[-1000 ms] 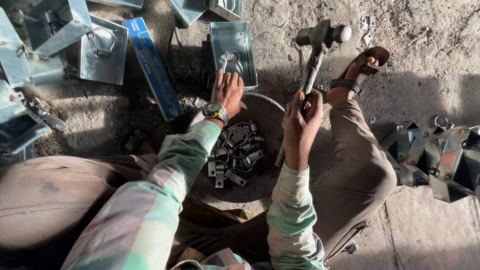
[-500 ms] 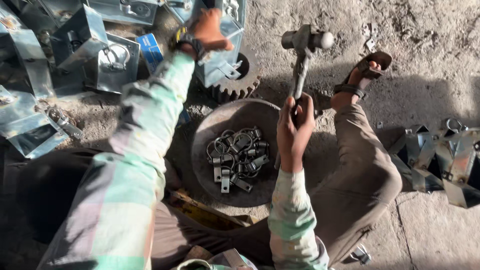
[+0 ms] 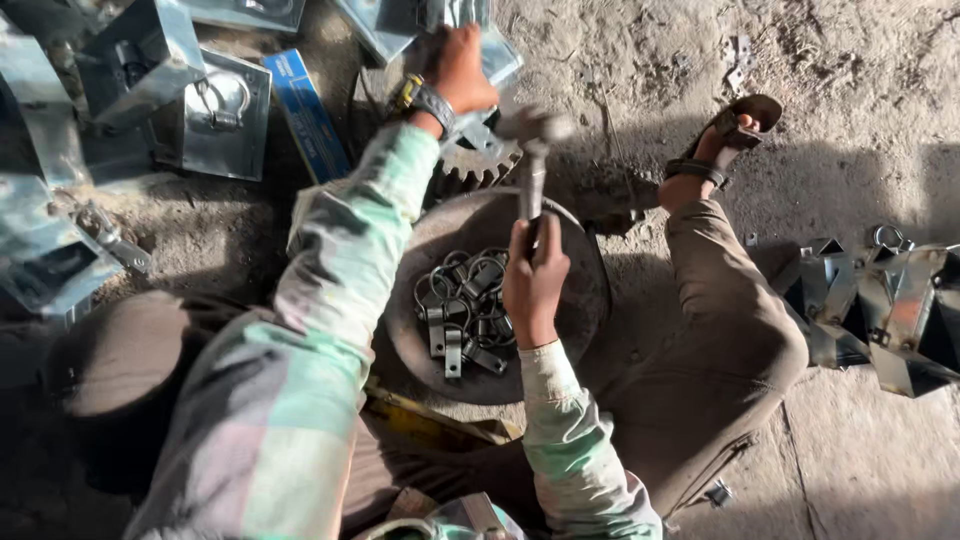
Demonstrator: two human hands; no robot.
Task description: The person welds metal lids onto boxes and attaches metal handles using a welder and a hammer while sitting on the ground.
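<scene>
Head view looks down on my two hands over a round metal block (image 3: 585, 300) that sits on the dirt floor (image 3: 850, 80) between my knees; my right hand (image 3: 535, 275) is wrapped tight around the handle of a hammer (image 3: 533, 150), whose blurred head stands just past the far rim of the block; my left hand (image 3: 460, 65) is stretched well beyond that rim, fingers curled on a folded sheet-metal piece (image 3: 490, 55) in the pile at the far edge of the floor, above a toothed gear (image 3: 480, 165); whether the grip is firm I cannot tell. A heap of ring clips (image 3: 465, 310) lies on the near left part of the block, just beside my right hand and well apart from my left. I judge the risks so: the hammer head hangs close to my left wrist, so a careless swing could strike it; the sheet edges look sharp and could cut my bare fingers; the loose clips could jump off the block at a blow; my sandalled foot (image 3: 725, 140) rests near the block's far right side, exposed to anything that falls.
</scene>
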